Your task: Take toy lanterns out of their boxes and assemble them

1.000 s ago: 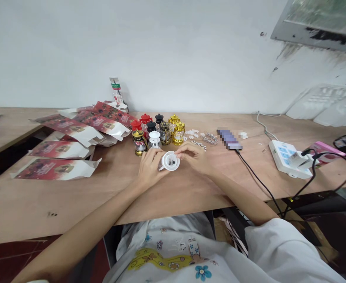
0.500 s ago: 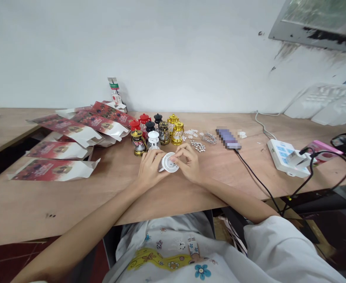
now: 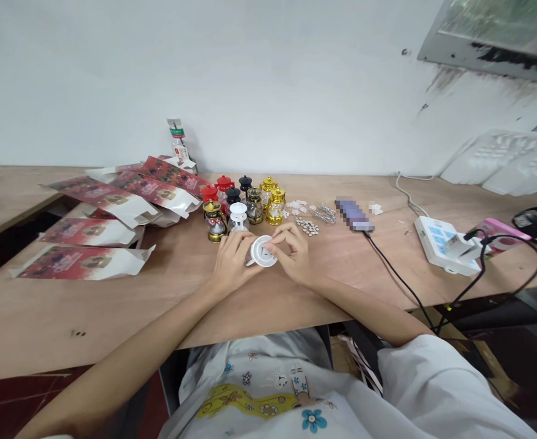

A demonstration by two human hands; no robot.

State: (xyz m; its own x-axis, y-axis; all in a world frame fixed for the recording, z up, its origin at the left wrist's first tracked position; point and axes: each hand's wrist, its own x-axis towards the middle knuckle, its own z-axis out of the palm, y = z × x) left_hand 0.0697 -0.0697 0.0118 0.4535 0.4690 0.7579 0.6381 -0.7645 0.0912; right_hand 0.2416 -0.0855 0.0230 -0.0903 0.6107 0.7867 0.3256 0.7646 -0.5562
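Note:
My left hand (image 3: pixel 232 262) is closed around a small white lantern (image 3: pixel 260 261), tipped so its round base faces me. The thumb and index finger of my right hand (image 3: pixel 295 255) meet in a pinch at the middle of that base; whatever they hold, if anything, is too small to make out. Just beyond my hands stand several upright mini lanterns: a white one (image 3: pixel 238 213), a bronze one (image 3: pixel 215 224), a gold one (image 3: pixel 276 207), a red one (image 3: pixel 209 194) and a black one (image 3: pixel 233 195) among them.
Button batteries (image 3: pixel 307 227), a bundle of thin wires (image 3: pixel 324 213) and small white pieces (image 3: pixel 297 205) lie right of the lanterns. Farther right are a phone (image 3: pixel 354 214) on a cable and a power strip (image 3: pixel 442 253). Red-and-white boxes (image 3: pixel 83 262) pile up at left.
My right fingertips have shifted very slightly on the lantern's base. Both hands otherwise keep their place and hold.

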